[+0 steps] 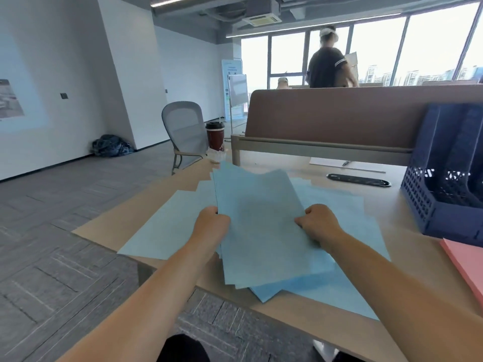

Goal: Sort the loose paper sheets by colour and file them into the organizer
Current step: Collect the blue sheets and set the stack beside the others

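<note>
A stack of blue paper sheets [261, 218] is lifted slightly over the desk [392, 205]. My left hand [211, 223] grips its left edge and my right hand [317, 224] grips its right edge. More loose blue sheets [167, 226] lie spread on the desk beneath and to both sides. A pile of pink sheets [467, 265] lies at the right edge of the desk. The dark blue organizer [441, 176] with upright slots stands at the right, beyond the pink pile.
A brown partition [339, 113] runs along the back of the desk. A black oval cable port [358, 180] and a white sheet with a pen [345, 163] lie near it. A coffee cup [215, 135] stands at the far left corner, a grey chair [183, 129] behind it. A person [329, 64] stands beyond the partition.
</note>
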A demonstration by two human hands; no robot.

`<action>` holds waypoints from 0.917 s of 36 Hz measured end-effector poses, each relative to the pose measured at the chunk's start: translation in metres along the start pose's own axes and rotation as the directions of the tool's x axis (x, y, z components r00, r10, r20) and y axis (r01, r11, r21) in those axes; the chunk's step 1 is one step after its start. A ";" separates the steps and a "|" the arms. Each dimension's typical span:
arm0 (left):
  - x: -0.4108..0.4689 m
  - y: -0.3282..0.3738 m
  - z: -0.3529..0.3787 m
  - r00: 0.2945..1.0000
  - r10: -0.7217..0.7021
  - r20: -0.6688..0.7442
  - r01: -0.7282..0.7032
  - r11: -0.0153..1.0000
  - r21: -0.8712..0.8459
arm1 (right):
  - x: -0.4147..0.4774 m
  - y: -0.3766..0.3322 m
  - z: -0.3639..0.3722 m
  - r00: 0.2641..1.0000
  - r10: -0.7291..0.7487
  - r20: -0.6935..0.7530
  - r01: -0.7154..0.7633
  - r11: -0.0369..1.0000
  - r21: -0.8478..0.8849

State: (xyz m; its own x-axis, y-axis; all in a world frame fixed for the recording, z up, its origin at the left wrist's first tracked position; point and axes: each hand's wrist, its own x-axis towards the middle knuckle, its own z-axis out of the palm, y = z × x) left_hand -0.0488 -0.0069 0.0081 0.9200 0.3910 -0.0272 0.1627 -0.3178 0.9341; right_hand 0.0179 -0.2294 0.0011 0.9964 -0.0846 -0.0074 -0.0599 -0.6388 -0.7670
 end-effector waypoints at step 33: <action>0.002 -0.005 -0.026 0.993 -0.103 0.065 0.105 0.994 -0.027 | 0.002 -0.017 0.034 0.992 -0.117 -0.035 0.114 0.989 -0.090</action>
State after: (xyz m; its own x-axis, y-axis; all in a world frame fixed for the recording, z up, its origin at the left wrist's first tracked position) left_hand -0.0570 0.0179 0.0127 0.9195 0.3649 -0.1461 0.2486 -0.2519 0.9353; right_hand 0.0228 -0.1931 -0.0078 0.9938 -0.0356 0.1049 0.0486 -0.7102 -0.7023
